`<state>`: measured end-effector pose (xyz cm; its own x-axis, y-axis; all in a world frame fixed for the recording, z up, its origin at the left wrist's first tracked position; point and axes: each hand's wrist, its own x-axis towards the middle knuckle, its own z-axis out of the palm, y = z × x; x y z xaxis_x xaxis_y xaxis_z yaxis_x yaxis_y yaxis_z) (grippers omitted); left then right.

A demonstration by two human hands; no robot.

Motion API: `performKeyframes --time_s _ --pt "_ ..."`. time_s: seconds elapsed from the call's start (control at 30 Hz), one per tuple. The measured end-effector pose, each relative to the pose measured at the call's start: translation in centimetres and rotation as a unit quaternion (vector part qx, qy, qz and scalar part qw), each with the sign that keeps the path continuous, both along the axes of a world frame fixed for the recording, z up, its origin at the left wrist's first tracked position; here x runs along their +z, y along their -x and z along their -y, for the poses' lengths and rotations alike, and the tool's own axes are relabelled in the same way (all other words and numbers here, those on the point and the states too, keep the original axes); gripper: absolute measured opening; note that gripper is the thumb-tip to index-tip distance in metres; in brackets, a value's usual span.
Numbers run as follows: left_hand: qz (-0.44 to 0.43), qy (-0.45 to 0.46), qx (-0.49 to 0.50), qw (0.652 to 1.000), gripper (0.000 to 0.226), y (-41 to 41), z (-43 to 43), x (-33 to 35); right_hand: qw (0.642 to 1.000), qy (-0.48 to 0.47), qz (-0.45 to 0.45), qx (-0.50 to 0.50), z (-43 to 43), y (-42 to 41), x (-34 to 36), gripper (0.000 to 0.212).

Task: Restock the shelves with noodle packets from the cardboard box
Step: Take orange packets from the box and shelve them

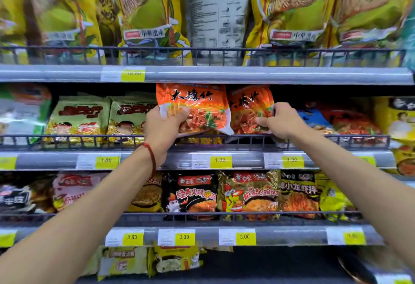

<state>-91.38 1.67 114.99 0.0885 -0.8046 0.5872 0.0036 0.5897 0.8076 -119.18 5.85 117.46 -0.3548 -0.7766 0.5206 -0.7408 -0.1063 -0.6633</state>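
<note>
Two orange noodle packets with black characters stand upright at the front of the middle shelf (202, 146). My left hand (162, 127) grips the lower left corner of the nearer orange packet (197, 104), just above the wire rail. My right hand (281, 121) pinches the lower right edge of the second orange packet (249, 108), which stands slightly behind and to the right of the first. A red cord is around my left wrist. The cardboard box is out of view.
Green noodle packets (78, 115) stand left of the orange ones; red and blue packets (341, 122) lie to the right. Tall yellow bags (143, 14) fill the upper shelf. Black and gold packets (247, 194) line the shelf below. A dark gap sits behind my right hand.
</note>
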Motion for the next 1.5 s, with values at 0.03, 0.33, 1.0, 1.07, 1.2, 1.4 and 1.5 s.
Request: performKeyframes --time_s 0.03,0.33,1.0,1.07,1.2,1.4,1.5 --pt "0.001 0.000 -0.001 1.000 0.029 0.2 0.0 0.0 1.000 -0.009 -0.010 -0.006 0.5 0.0 -0.1 0.036" --pt "0.019 -0.003 -0.036 0.999 0.030 1.0 -0.2 0.2 0.982 -0.109 -0.096 -0.118 2.9 0.1 0.0 0.046" --pt "0.099 -0.010 0.011 0.995 0.087 10.2 -0.1 1.8 0.972 0.067 -0.179 -0.139 -2.7 3.5 -0.7 0.024" --pt "0.134 -0.010 0.032 0.990 0.085 11.7 0.2 1.8 0.972 0.101 -0.175 -0.117 -3.6 4.0 -1.1 0.021" --pt "0.219 -0.005 0.099 0.971 0.054 13.4 0.7 1.8 0.969 0.136 -0.186 -0.091 -4.5 4.9 -2.1 0.016" --pt "0.285 0.007 0.159 0.945 0.048 13.9 1.2 1.7 0.975 0.133 -0.166 -0.060 -3.9 5.7 -3.1 0.011" --pt "0.296 0.016 0.191 0.936 0.048 14.3 1.1 1.4 0.979 0.132 -0.147 -0.045 -3.5 5.6 -2.9 0.011"
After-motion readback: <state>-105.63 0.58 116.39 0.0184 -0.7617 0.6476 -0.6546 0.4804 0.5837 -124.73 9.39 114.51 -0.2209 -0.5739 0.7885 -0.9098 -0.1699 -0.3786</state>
